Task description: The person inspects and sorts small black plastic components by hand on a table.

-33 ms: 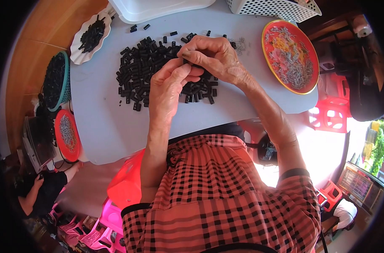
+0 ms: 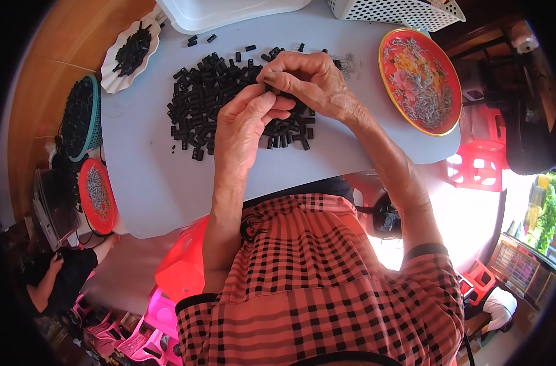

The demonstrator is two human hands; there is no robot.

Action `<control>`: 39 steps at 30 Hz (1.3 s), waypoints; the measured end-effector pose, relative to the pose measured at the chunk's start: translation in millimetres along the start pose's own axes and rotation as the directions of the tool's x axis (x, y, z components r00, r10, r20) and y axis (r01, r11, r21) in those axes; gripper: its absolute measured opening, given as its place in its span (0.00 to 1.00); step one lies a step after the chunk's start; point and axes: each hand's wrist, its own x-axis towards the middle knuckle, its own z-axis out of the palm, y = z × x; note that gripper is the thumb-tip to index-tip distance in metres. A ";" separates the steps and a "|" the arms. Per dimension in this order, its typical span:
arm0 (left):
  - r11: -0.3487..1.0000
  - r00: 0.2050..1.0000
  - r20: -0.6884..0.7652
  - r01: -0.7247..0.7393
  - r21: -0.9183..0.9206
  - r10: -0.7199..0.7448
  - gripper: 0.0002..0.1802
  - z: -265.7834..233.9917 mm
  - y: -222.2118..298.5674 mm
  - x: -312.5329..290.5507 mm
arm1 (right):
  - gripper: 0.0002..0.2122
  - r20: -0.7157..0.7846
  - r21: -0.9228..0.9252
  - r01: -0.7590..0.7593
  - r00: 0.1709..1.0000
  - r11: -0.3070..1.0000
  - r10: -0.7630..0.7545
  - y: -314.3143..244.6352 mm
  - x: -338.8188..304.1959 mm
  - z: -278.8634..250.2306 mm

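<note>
My left hand (image 2: pixel 246 121) and my right hand (image 2: pixel 314 82) meet over a pile of small black plastic blocks (image 2: pixel 198 97). Both are closed, fingertips pinched together around a small black plastic block (image 2: pixel 269 89), which the fingers mostly hide. The thumb and forefinger of the right hand press on it from above, while the left thumb and fingers support it from below. Loose blocks of the same kind lie on the grey-blue table (image 2: pixel 162 195) around and beneath both hands. To the right is a red, yellow-rimmed plate (image 2: pixel 385 79) with many small silvery metal pieces.
A white scalloped dish (image 2: pixel 110 82) of thin black pieces stands at the far left, above a green basket (image 2: pixel 96 125) of black parts. Below that is a red plate (image 2: pixel 85 195) of metal pieces. White tray (image 2: pixel 229 24) and perforated basket (image 2: pixel 388 18) stand at the back. Another person (image 2: pixel 67 274) is at lower left.
</note>
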 end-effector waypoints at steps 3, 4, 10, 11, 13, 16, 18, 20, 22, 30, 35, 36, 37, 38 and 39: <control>0.997 0.998 0.050 0.039 -0.068 -0.035 0.12 -3.9 1.1 -0.2 | 0.09 0.026 0.017 -0.100 0.995 0.995 0.099 -3.0 1.3 -2.7; 0.997 0.998 0.049 0.040 -0.069 -0.037 0.12 -4.2 1.5 -0.6 | 0.09 0.037 0.045 -0.094 0.995 0.995 0.093 -0.4 2.0 -3.0; 0.995 0.993 0.098 0.079 -0.067 -0.072 0.14 -10.0 1.4 -0.6 | 0.06 0.104 0.078 -0.057 0.993 0.995 0.049 1.7 2.2 -8.0; 0.981 0.981 0.152 0.138 -0.134 -0.117 0.14 -13.8 2.0 0.4 | 0.05 0.120 0.106 -0.043 0.992 0.993 0.030 1.6 2.7 -8.1; 0.960 0.966 0.205 0.196 -0.198 -0.155 0.14 -19.1 0.8 1.0 | 0.05 0.147 0.157 -0.036 0.989 0.987 0.013 -1.0 2.1 -7.9; 0.890 0.934 0.317 0.277 -0.361 -0.163 0.15 -24.7 -3.0 0.7 | 0.05 0.171 0.196 -0.005 0.985 0.981 -0.029 -4.2 1.6 -4.6; 0.894 0.928 0.330 0.288 -0.343 -0.173 0.15 -23.4 -2.6 0.6 | 0.05 0.165 0.184 0.022 0.985 0.983 -0.053 -3.7 1.0 -3.3; 0.923 0.947 0.278 0.246 -0.297 -0.163 0.14 -16.9 5.7 -3.3 | 0.06 0.133 0.022 0.160 0.978 0.987 -0.161 2.0 2.5 -3.2; 0.947 0.962 0.227 0.205 -0.248 -0.149 0.14 -14.4 8.8 -4.3 | 0.06 0.111 0.047 0.103 0.988 0.994 -0.108 1.1 1.3 -1.3; 0.979 0.997 -0.073 -0.023 0.202 0.039 0.11 -12.9 9.8 -13.4 | 0.10 0.061 0.018 0.036 0.997 0.999 -0.037 -4.1 0.6 0.7; 0.874 0.983 -0.087 -0.099 0.476 0.160 0.11 0.1 12.9 -15.4 | 0.10 0.090 -0.030 0.033 0.996 0.999 -0.030 -2.5 -1.8 3.6; 0.862 0.979 -0.085 -0.120 0.493 0.184 0.10 2.0 13.0 -15.5 | 0.10 0.103 -0.023 0.040 0.994 0.999 -0.037 -1.3 -1.8 4.5; 0.849 0.974 -0.082 -0.140 0.509 0.209 0.10 3.3 12.8 -15.5 | 0.10 0.105 -0.023 0.039 0.994 0.999 -0.037 -1.0 -1.5 4.7; 0.850 0.974 -0.083 -0.139 0.508 0.209 0.10 3.6 11.8 -15.6 | 0.09 0.105 -0.021 0.026 0.994 0.999 -0.024 -0.6 -1.4 4.8; 0.853 0.973 -0.085 -0.144 0.501 0.215 0.09 3.5 10.6 -15.7 | 0.09 0.105 -0.018 0.013 0.994 1.000 -0.011 -0.2 -1.1 5.1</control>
